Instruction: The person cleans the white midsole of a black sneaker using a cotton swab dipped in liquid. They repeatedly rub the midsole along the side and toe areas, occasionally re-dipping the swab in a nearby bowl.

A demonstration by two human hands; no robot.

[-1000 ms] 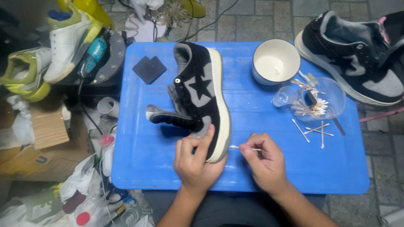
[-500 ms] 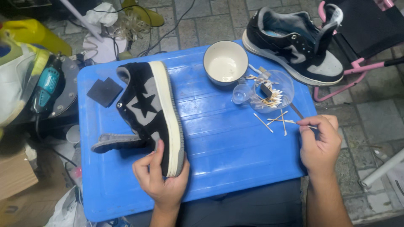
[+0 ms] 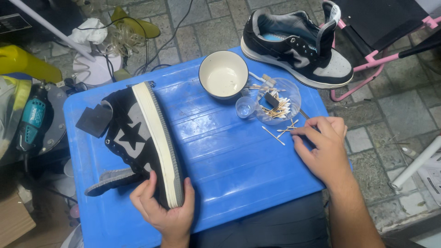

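Hands apart: left hand grips one sneaker, right hand pinches among loose swabs.

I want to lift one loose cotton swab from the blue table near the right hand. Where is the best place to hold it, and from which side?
Pinch the loose cotton swab at the middle of its thin stick, coming from above with the right hand. It lies flat on the blue table, apart from the clear dish, so the bare stick is probably easiest, keeping the tips untouched.
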